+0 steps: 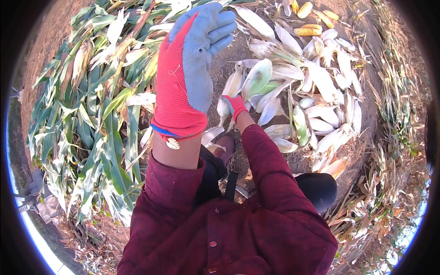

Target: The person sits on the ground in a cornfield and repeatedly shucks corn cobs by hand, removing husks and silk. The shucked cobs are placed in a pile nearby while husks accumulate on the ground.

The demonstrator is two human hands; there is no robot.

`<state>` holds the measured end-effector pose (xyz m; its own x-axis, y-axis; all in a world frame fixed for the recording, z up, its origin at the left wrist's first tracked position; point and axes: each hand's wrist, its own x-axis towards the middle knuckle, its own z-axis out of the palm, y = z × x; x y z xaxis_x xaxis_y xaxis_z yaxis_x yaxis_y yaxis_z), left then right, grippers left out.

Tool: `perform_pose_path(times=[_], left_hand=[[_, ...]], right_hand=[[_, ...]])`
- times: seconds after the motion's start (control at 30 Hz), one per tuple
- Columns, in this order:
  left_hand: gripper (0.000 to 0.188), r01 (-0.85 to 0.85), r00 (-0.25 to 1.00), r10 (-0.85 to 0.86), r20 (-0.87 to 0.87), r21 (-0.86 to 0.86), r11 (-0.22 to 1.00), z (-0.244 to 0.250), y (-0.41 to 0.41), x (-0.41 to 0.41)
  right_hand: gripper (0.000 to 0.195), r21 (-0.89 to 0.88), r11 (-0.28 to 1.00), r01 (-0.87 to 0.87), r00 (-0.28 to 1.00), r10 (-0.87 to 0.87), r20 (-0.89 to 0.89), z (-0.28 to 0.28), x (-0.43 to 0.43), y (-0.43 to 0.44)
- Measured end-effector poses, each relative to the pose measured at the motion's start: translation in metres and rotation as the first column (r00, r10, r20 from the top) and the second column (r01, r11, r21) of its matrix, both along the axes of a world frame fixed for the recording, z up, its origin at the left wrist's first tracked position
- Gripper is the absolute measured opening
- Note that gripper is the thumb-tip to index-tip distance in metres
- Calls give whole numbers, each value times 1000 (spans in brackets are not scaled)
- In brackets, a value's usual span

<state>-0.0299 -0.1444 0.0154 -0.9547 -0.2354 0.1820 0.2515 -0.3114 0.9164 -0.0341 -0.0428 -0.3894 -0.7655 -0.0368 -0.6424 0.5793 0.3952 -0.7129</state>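
Raised close to the camera, my left hand (196,65) wears a red knit glove with a grey coated palm; its fingers are extended and nothing is in it. Lower down, my right hand (236,106), in a matching glove, reaches to the pile of husked-on corn ears. It is at a pale corn ear in its husk (227,90), beside a greenish-white corn husk (257,77). The fingertips are partly hidden, so whether they grip the ear cannot be told. Many dry corn husks (321,80) lie around and to the right.
Cut green corn stalks with leaves (110,137) form a large heap at the left. Bare yellow corn cobs (308,30) lie on the soil at the upper right. Dry stalks (395,144) run along the right edge. My shoe (226,147) stands just below the pile.
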Motion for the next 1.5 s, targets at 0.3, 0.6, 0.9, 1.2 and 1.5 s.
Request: perform_pose_path(times=[0.3, 0.6, 0.9, 1.2, 1.5], left_hand=[[45, 137, 987, -147, 66, 129, 982, -2, 18, 17], [83, 361, 932, -350, 91, -305, 881, -18, 100, 48], [77, 728, 685, -703, 190, -124, 675, -9, 152, 103], [87, 591, 770, -629, 108, -491, 640, -21, 173, 95], [83, 668, 725, -666, 174, -414, 619, -15, 154, 65]], right_hand=[[36, -879, 464, 115, 968, -249, -5, 177, 4, 87], [43, -935, 206, -288, 918, -218, -331, 344, 40, 187], [56, -850, 472, -235, 664, -561, -495, 379, 116, 252], [40, -653, 758, -13, 463, -574, -675, 411, 119, 309], [32, -186, 968, 167, 431, -242, -870, 405, 107, 336]])
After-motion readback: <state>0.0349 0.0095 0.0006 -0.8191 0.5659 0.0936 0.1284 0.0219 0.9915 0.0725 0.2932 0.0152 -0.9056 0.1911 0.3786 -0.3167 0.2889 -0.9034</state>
